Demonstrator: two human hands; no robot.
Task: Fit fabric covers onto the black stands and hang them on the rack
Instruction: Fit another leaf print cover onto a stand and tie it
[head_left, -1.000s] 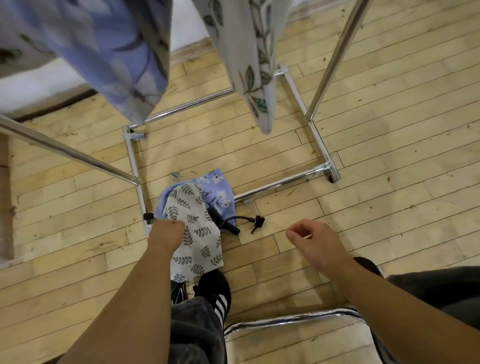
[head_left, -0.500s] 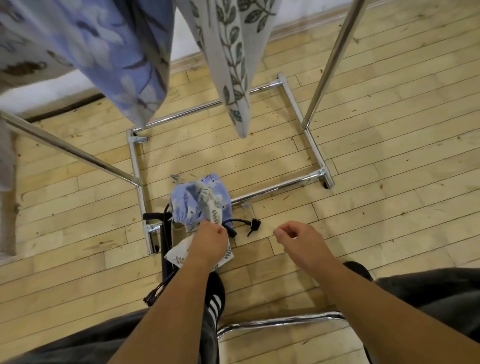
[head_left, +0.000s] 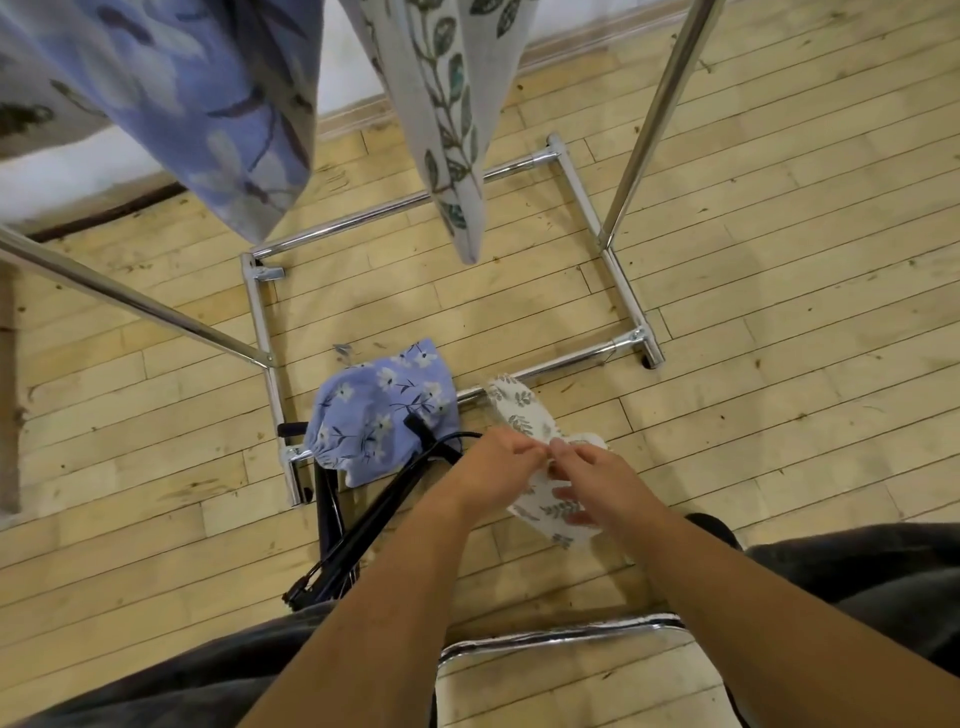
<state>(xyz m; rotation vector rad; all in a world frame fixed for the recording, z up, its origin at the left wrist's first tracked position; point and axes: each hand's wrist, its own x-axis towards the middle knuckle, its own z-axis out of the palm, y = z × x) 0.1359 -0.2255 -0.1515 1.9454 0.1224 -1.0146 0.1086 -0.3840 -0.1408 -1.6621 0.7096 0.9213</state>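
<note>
Left hand (head_left: 493, 467) and right hand (head_left: 592, 480): both pinch white cover (head_left: 519, 410).
Cover at frame centre, fingers curled on its edge. Blue cover (head_left: 384, 410) at 9 o'clock of hands, lying over black stands (head_left: 371, 525) on floor; rack (head_left: 626, 296) base at 12 o'clock.

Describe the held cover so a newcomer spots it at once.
Find the chrome rack's front floor bar. Just in front of it, the left hand and right hand pinch a cover. It is white with grey leaf sprigs, unlike the blue flowered cover to its left.
</note>
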